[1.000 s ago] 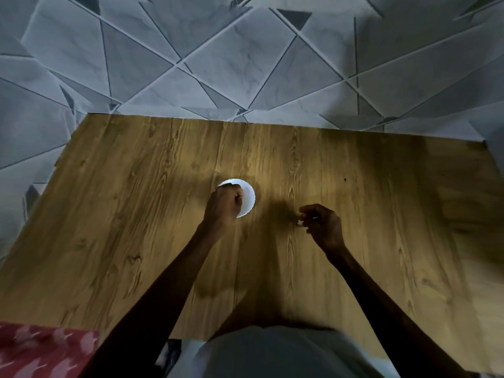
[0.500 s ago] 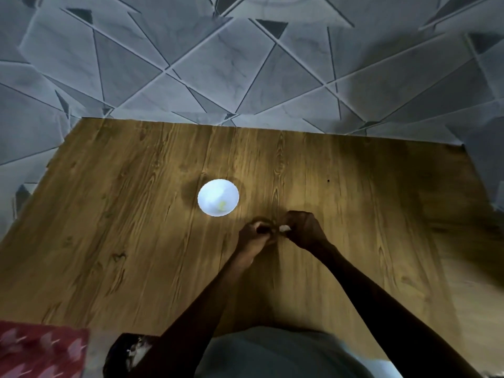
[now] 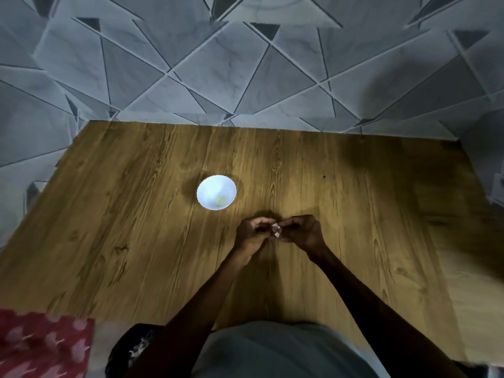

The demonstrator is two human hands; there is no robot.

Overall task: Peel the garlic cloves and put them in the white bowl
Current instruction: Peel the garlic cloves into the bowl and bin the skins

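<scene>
The garlic clove (image 3: 276,230) sits low over the bench (image 3: 136,214), caught between the two hands a little to the near right of the white bowl (image 3: 216,195). Only a small pale piece of it shows, papery and whitish. That piece runs roughly away from and towards the person, crossways to the line between the hands. It is too small and soft in the dim light to say which end is the tip.

The left hand (image 3: 252,233) comes in from the left with its fingers curled, and its grip pinches the clove's left side. The right hand (image 3: 302,231) meets it from the right, fingers likewise bent, its grip pinching the other side. So the clove lies right at the fingertips of both, with the knuckles up and the two forearms reaching out from the near edge.

The bowl stands upright on the wood, apart from the hands, with a small yellowish bit (image 3: 221,199) lying inside towards its near side. A dark speck (image 3: 324,176) marks the board further right.

The person's grey garment (image 3: 272,353) fills the near middle. A red patterned cloth (image 3: 41,345) lies at the near left corner, with something dark (image 3: 131,350) beside it that I cannot make out. Beyond the bench's far edge spreads a grey floor (image 3: 218,64) of angular marbled tiles.
</scene>
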